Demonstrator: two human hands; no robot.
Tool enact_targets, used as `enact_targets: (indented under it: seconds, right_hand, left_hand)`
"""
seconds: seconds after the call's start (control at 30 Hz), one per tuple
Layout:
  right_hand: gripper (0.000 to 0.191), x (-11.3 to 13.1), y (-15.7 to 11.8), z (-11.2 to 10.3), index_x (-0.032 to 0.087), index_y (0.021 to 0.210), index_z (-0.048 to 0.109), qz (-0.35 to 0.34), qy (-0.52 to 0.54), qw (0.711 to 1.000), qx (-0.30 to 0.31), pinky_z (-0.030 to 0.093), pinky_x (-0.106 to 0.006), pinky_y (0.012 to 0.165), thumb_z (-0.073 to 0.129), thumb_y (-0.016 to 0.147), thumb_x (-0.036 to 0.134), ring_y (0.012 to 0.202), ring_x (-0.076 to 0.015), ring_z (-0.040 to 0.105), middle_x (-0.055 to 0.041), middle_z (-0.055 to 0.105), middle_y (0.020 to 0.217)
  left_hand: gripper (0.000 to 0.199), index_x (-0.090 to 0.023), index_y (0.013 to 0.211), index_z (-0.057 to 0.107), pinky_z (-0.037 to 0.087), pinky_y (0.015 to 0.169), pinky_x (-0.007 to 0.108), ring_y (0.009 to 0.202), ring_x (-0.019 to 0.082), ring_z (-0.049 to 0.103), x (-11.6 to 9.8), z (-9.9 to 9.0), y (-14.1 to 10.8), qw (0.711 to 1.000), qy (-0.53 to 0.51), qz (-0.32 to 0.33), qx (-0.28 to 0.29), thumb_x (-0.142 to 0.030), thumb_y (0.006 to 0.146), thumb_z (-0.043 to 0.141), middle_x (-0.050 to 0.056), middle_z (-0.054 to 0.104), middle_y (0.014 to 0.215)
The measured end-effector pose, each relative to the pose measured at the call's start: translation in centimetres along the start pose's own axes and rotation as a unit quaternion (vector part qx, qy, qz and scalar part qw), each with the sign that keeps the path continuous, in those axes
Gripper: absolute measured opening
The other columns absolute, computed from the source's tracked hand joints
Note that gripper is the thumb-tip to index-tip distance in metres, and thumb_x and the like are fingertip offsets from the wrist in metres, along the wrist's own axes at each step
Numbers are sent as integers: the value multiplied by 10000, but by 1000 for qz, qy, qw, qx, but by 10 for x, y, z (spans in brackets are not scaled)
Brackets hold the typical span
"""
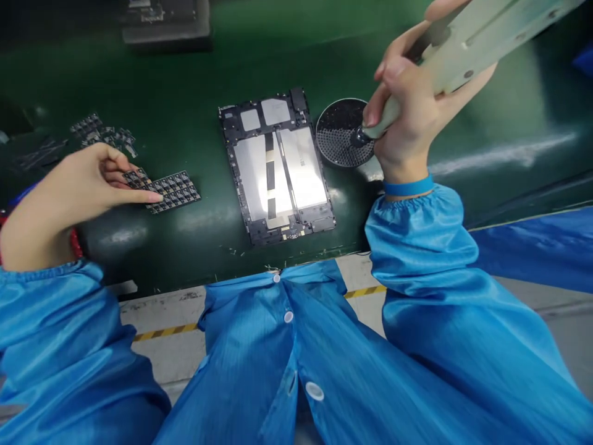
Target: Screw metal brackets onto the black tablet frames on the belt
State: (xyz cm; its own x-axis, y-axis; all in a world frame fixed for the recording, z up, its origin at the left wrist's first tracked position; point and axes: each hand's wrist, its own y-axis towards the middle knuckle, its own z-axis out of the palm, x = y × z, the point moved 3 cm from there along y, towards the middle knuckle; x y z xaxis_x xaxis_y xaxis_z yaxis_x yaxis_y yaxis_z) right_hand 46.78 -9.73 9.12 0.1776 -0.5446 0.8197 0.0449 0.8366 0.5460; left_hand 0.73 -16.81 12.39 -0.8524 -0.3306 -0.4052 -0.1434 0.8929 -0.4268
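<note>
Head view, looking down: the left hand (88, 179) lies low on the green conveyor belt (185, 80), its fingers (139, 196) pinched together on the near edge of a small dark panel of tiny circuit boards (173, 190), thumb tucked under and forefinger stretched flat along the panel's side. The right hand (407, 117) is raised over the belt and wrapped shut around the pale green grip of an electric screwdriver (467, 43), whose body slants up and away to the upper right while its dark tip points down at the edge of a round black perforated dish (338, 133); whether the tip touches the dish cannot be told. Around the right wrist sits a blue wrist band (408, 186), just above the gathered cuff of a blue smock (287, 358) that covers both arms and the chest. Between the two hands, flat on the belt, lies an opened tablet chassis (278, 167) with silvery battery cells and dark ribbon strips running down its middle; the dish rests just beside its upper right corner. Farther left, behind the left hand, more dark board panels (99, 131) lie scattered. A dark box (164, 21) stands at the far edge.
</note>
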Motion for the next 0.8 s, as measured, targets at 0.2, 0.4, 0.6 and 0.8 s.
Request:
enact_targets:
  seconds: [0.2,0.4,0.6,0.8]
  right_hand:
    - [696,-5,-2,0,165,1204,300,-14,-4,1000,22,339,-219,472,818,862,480,561,56,387,57,493,840]
    - [636,-9,-2,-2,175,1261,295,-36,-9,998,42,329,-149,485,752,920,458,568,73,418,72,468,803]
    - [478,-3,-6,0,135,1162,389,-43,-48,995,77,358,-135,513,722,937,394,596,95,471,54,474,845]
    - [605,-2,-4,4,144,1267,441,4,-25,999,43,417,-150,505,807,845,377,831,25,655,62,614,1016]
  left_hand:
    - [564,-392,1154,838,532,1056,606,1077,340,709,14,2,6,992,-80,89,-28,-755,744,972,-52,831,1085]
    - [330,-417,1132,830,537,1131,548,1103,285,709,1,1,0,999,2,37,10,-665,918,873,-84,806,1077]
    - [444,-319,1202,816,538,1077,453,1068,258,708,-14,2,-2,997,17,70,33,-663,922,842,-11,800,1100]
    - [597,-239,1122,843,421,795,353,850,161,564,-26,13,5,988,71,135,12,-789,893,802,-33,723,936]
